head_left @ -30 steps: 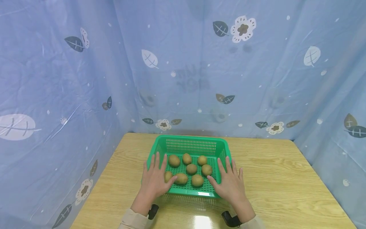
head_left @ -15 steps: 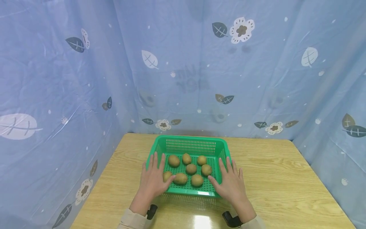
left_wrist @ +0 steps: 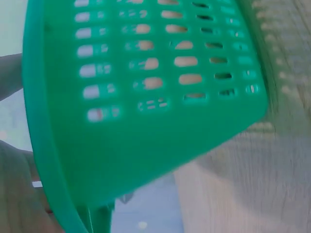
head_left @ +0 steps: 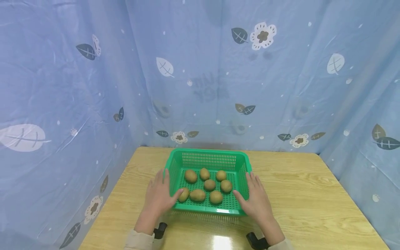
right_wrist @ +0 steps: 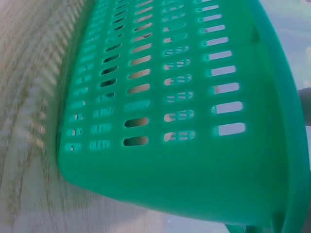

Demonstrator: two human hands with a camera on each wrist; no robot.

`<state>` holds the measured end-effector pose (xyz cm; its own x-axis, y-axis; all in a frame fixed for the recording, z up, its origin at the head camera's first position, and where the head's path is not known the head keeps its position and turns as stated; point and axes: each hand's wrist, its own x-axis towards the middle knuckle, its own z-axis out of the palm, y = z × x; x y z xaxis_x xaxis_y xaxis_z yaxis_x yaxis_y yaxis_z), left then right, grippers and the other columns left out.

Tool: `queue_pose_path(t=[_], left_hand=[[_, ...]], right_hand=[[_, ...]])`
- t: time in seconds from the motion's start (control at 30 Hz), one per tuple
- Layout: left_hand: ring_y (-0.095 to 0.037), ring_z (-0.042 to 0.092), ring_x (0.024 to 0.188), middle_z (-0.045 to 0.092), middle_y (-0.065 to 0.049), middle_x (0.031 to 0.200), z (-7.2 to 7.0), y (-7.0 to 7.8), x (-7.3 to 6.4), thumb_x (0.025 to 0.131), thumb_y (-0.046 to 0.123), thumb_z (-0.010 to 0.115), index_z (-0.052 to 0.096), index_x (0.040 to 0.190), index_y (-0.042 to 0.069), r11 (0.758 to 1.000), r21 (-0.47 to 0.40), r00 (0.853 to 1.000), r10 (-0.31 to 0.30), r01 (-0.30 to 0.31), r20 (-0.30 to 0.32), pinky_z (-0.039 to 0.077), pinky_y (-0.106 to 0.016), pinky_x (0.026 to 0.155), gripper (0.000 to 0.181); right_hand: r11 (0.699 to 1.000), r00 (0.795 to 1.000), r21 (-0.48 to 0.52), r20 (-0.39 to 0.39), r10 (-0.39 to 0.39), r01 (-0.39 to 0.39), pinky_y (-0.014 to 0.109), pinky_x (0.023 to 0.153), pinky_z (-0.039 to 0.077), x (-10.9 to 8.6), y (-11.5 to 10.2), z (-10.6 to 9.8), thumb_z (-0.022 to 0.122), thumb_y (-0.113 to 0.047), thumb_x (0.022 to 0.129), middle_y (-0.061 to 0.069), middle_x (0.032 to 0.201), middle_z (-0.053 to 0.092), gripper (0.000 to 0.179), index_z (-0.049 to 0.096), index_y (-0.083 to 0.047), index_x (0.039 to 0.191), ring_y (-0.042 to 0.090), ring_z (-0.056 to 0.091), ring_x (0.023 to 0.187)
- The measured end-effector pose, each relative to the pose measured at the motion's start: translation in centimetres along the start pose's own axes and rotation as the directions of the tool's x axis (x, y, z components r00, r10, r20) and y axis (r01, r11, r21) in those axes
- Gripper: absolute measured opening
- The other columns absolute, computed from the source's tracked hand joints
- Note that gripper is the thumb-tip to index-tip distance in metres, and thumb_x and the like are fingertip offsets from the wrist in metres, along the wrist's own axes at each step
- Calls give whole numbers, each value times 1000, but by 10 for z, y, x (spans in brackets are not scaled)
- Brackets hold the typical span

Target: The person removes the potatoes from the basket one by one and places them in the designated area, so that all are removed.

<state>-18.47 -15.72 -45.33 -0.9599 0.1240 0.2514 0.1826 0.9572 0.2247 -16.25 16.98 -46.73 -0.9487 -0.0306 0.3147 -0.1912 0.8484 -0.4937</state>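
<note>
A green slatted plastic basket point(head_left: 208, 210) sits on the table, with several brown potatoes point(head_left: 197, 195) spread over its floor. At the basket's left side is my left hand point(head_left: 157, 194), fingers straight and thumb pointing in over the near left corner. My right hand point(head_left: 257, 201) lies along the right side in the same way, its thumb over the near right corner. Both palms face down and neither hand grips anything. The basket's outer wall point(left_wrist: 121, 145) fills the left wrist view, with fingers point(left_wrist: 17, 189) beyond the rim. In the right wrist view the basket wall point(right_wrist: 160, 179) hides most of the hand.
The basket stands on a light wooden table point(head_left: 306, 194) with a glossy reflection near its front. A blue patterned curtain point(head_left: 200, 69) hangs behind and on both sides. Black wrist mounts point(head_left: 160, 230) sit under both wrists.
Both hands have moved outward, the left one further left and the right one slightly right, uncovering more of the basket's sides and the left potato. Basket and potatoes stay in place.
</note>
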Motion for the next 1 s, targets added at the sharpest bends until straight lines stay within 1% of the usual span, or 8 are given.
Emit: queue_pose_path(t=[0.17,0.27,0.43,0.57,0.63,0.7,0.8,1.0], left_hand=[[-46,33,134,26,-31,149,1,-13,-3,89,61,51,16,146,-9,991,-111,995,-68,76,79,32,-58,104,97],[-46,35,132,29,-31,147,3,-19,-3,91,58,49,12,147,-10,967,-217,986,-111,136,125,34,-58,102,95],[-46,45,125,42,-32,139,9,-28,-1,95,48,50,21,145,-11,893,-382,969,-196,240,149,41,-55,97,82],[-38,64,97,61,-29,114,13,-32,2,97,39,52,40,135,-11,822,-498,961,-244,276,130,54,-45,78,64],[-29,66,84,64,-24,101,14,-33,4,97,34,53,46,130,-11,789,-542,957,-258,288,132,55,-39,68,56],[-23,64,77,64,-20,93,13,-34,7,97,30,53,49,126,-11,759,-574,951,-276,306,142,54,-35,63,51],[-22,64,77,65,-20,92,11,-36,10,97,24,52,50,125,-13,723,-604,940,-298,336,167,54,-35,65,46],[-27,65,86,64,-25,103,12,-41,11,97,18,49,51,124,-13,668,-642,925,-313,376,216,54,-38,72,41]], right_hand=[[992,998,115,26,57,-59,62,107,23,-1,3,-3,58,-47,91,26,152,24,83,23,5,147,47,21,138],[983,996,162,28,82,-85,60,107,26,-1,5,-5,60,-40,92,28,151,25,82,21,7,146,47,26,136],[971,990,195,56,129,-138,58,106,29,0,7,-8,61,-39,91,28,149,27,84,19,6,147,47,30,134],[960,984,217,69,164,-175,59,103,33,1,6,-9,60,-44,91,29,148,31,84,21,3,148,48,34,132],[955,982,229,71,174,-186,59,100,36,1,5,-10,60,-45,91,29,147,32,83,22,2,148,49,39,128],[951,981,243,73,181,-193,59,97,40,2,5,-11,59,-45,91,29,146,33,81,24,2,147,50,43,125],[946,980,256,78,182,-196,59,94,42,3,5,-11,59,-45,91,29,146,34,80,25,1,147,49,47,122],[936,979,289,98,178,-199,56,96,42,4,5,-11,60,-43,92,27,148,32,77,26,0,147,48,46,123]])
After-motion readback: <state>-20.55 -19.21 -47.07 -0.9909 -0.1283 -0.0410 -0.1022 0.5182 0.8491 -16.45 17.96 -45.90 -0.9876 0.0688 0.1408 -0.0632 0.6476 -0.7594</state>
